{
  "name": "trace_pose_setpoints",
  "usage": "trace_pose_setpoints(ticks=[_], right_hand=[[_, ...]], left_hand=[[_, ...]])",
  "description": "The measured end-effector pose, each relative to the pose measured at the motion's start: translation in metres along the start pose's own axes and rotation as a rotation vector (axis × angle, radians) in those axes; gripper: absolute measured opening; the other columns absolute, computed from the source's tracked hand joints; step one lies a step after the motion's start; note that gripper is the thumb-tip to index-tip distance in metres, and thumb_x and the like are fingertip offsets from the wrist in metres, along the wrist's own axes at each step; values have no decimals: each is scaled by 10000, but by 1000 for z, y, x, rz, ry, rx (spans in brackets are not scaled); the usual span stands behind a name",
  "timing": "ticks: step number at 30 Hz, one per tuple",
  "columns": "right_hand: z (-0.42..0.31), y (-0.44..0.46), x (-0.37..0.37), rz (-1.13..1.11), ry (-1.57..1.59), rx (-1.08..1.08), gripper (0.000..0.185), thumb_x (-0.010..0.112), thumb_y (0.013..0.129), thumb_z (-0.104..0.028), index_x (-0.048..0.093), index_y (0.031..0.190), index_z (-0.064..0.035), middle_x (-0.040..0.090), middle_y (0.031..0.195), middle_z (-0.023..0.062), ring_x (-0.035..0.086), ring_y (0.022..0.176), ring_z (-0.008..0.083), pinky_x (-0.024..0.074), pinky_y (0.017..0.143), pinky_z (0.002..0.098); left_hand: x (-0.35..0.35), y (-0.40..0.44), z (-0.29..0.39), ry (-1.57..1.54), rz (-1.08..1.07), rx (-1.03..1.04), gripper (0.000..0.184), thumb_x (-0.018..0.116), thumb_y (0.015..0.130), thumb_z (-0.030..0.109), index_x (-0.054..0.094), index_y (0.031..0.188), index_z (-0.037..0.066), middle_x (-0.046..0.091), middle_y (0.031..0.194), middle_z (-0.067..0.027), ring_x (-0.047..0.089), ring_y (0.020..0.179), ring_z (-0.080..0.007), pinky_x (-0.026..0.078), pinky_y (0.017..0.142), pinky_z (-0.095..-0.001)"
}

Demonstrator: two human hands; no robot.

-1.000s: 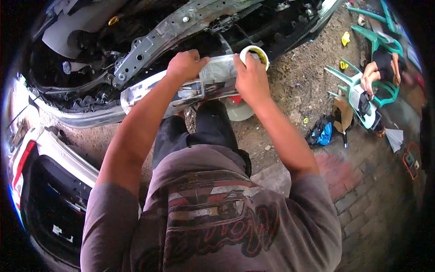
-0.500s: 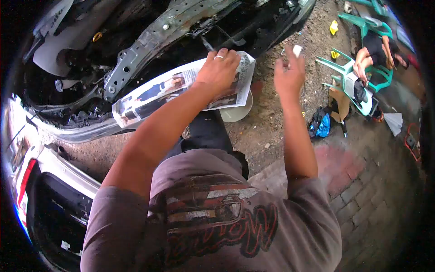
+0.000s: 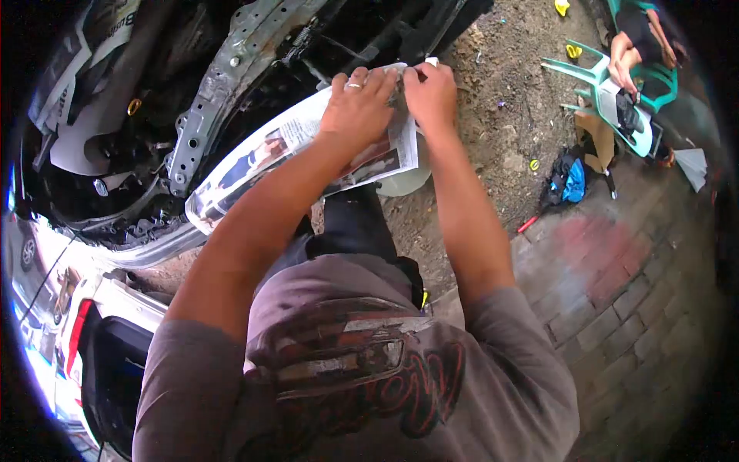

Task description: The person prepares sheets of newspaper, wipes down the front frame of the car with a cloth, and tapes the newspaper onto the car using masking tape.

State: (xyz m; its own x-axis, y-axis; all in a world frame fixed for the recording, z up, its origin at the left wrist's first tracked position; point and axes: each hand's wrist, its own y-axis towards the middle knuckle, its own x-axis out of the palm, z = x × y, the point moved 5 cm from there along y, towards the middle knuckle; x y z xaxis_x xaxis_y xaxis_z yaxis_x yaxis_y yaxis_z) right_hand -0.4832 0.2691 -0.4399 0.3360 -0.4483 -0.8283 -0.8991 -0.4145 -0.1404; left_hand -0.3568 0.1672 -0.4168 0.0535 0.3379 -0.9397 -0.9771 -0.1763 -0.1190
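Note:
A sheet of printed newspaper (image 3: 265,150) lies along the edge of a dark, opened-up car body, beside a grey metal crossmember (image 3: 202,123) with holes. My left hand (image 3: 358,108), a ring on one finger, rests on the sheet's upper part with its fingers laid out flat. At the sheet's far right corner, my right hand (image 3: 433,98) is closed, fingers curled in close to the paper edge. A small white piece (image 3: 432,61) shows at its fingertips; its kind is unclear. Both hands nearly meet at that corner.
A pale round container (image 3: 404,182) sits partly under the paper. At right, a person (image 3: 637,46) sits by green plastic chairs (image 3: 589,73); a black and blue bundle (image 3: 568,181) lies on the ground. A white car part with a red light (image 3: 81,327) is at lower left.
My right hand has moved left from beside the newspaper to its far corner, bringing the small white piece. My left hand stays on the sheet. The view has shifted slightly.

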Motion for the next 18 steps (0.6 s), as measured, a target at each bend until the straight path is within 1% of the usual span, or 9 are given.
trace_pose_setpoints(ticks=[1,5,8,10,14,17,18], right_hand=[[1,1,-1,18,-9,-29,258,730,872,-300,771,879,-45,661,1069,248,655,986,439,538,869,515],[3,4,1,8,7,27,296,735,870,-337,766,870,-42,667,1077,250,654,991,446,538,883,520],[-7,2,-5,43,23,50,325,746,860,-369,774,870,-45,679,1057,243,659,998,438,543,893,508],[-13,2,-10,14,26,88,341,755,852,-385,786,881,-47,687,1043,240,662,1010,428,549,903,501],[1,19,2,46,18,74,333,758,849,-381,793,876,-51,705,1012,240,663,1020,420,553,902,500],[-1,21,4,9,32,52,328,757,844,-379,796,864,-54,724,981,236,665,1015,419,556,903,497],[-1,21,5,-24,52,103,339,752,845,-376,796,864,-41,730,970,243,667,1006,428,557,905,504]], left_hand=[[1,2,1,-5,-32,-6,732,671,969,406,421,1596,123,547,1521,-97,505,1395,-320,382,1120,-539],[3,7,3,-4,-70,-17,756,678,962,423,411,1599,113,527,1537,-93,479,1421,-310,380,1124,-528],[3,11,6,-4,-35,-26,768,696,950,424,418,1590,103,523,1533,-91,462,1433,-301,375,1129,-519],[5,15,9,54,-76,-14,786,721,932,423,426,1575,79,518,1537,-101,452,1446,-303,365,1140,-523],[-1,20,10,-18,-83,-16,820,746,910,424,420,1569,60,509,1549,-115,438,1463,-306,344,1165,-533],[1,16,7,-36,-141,10,861,751,903,440,394,1579,44,500,1559,-125,420,1481,-311,318,1192,-541],[2,15,4,-88,-86,-24,861,752,901,442,394,1575,43,503,1557,-125,423,1480,-316,311,1196,-550]])
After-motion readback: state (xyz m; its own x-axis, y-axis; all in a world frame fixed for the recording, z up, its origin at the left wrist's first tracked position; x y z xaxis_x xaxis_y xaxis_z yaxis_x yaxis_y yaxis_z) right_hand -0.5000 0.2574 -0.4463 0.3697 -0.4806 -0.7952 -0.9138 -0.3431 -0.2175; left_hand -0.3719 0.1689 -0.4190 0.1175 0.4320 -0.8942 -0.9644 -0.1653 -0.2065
